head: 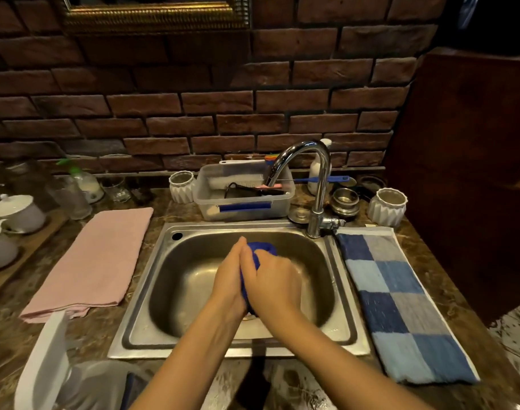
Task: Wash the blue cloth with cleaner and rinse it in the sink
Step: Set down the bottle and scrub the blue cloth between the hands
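The blue cloth (pixel 260 249) is bunched up and squeezed between both my hands over the steel sink (pixel 346 294). My left hand (pixel 230 276) presses on it from the left with fingers straight. Wrapped around it from the right is my right hand (pixel 275 281). Only a blue bulge at the top and a strip between the palms show. The chrome tap (pixel 319 184) arches at the sink's back right; no water runs from it. A white pump bottle (pixel 318 170) stands behind the tap.
A folded pink towel (pixel 96 261) lies left of the sink, a blue checked towel (pixel 400 303) on the right. A clear plastic tub (pixel 244 192) with utensils sits behind the basin, with white ribbed cups (pixel 387 207), metal bowls (pixel 345 201), a spray bottle (pixel 86 180) and glasses nearby.
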### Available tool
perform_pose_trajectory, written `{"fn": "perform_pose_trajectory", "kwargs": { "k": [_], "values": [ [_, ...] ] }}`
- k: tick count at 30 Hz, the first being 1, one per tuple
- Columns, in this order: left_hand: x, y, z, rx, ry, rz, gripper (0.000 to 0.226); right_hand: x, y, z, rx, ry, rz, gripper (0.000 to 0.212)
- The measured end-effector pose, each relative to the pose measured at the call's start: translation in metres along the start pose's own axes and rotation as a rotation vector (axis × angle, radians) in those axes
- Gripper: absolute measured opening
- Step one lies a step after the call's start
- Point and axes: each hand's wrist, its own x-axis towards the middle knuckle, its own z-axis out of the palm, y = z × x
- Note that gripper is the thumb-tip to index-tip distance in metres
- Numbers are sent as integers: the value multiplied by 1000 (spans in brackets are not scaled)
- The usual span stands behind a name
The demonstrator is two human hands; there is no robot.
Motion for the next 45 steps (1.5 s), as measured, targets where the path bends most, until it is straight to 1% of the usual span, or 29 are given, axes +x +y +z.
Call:
{"fn": "perform_pose_trajectory", "kwargs": {
  "k": [3, 6, 8, 10, 12, 15, 17, 20, 22, 23, 25, 26, 29, 31, 32, 33, 34, 35, 39, 41, 43, 45],
  "values": [
    [-5, -8, 10, -43, -50, -40, 24, 31, 6, -4, 74, 22, 100, 48],
    [-8, -6, 12, 29, -37, -8, 30, 48, 17, -7, 180, 0, 225, 48],
    [-6, 4, 7, 77, -12, 49, 29, 34, 15, -7, 221, -30, 197, 45],
    [-4, 16, 2, 98, 10, 110, 30, 8, 6, -4, 173, -73, 108, 44],
    [-3, 18, 1, 104, 13, 117, 31, -1, -1, -2, 128, -51, 71, 45],
    [-12, 9, 7, 83, -37, 41, 30, 30, 5, -3, 153, 22, 147, 46],
    [-19, 3, 11, 68, -105, 3, 29, 53, 17, -2, 188, 32, 216, 47],
    [-26, 9, 13, 47, -180, 10, 29, 63, 37, 6, 313, -48, 228, 46],
    [-26, 21, 12, -28, -185, 0, 31, 59, 49, 4, 410, -118, 231, 41],
    [-26, 28, 10, -88, -171, -19, 31, 56, 56, 2, 419, -155, 223, 36],
    [-24, 40, 6, -174, -143, -58, 34, 48, 73, -2, 399, -217, 159, 23],
    [-23, 43, 4, -200, -136, -73, 36, 42, 79, -5, 379, -215, 102, 22],
    [-18, 47, 3, -285, -105, -75, 36, 15, 77, -13, 365, -131, -126, 37],
    [-14, 45, 5, -357, -101, -66, 31, -6, 63, -15, 397, -155, -282, 52],
    [-12, 44, 6, -390, -103, -69, 30, -15, 57, -13, 409, -189, -327, 59],
    [-12, 42, 7, -415, -106, -73, 31, -21, 52, -10, 431, -209, -328, 67],
    [-11, 40, 8, -435, -108, -73, 31, -23, 47, -5, 465, -201, -289, 71],
    [-12, 39, 8, -453, -113, -70, 31, -23, 43, 0, 508, -167, -226, 70],
    [-10, 41, 2, -421, -124, -30, 27, -8, 35, 8, 720, -68, 109, 41],
    [-5, 48, -10, -384, -121, -13, 18, 0, 41, -2, 720, -57, 224, 31],
    [0, 54, -28, -307, -111, -55, 15, 8, 46, -15, 698, -137, 258, 31],
    [3, 54, -47, -202, -126, -177, 18, 17, 49, -29, 749, -252, 311, 30]
  ]
}}
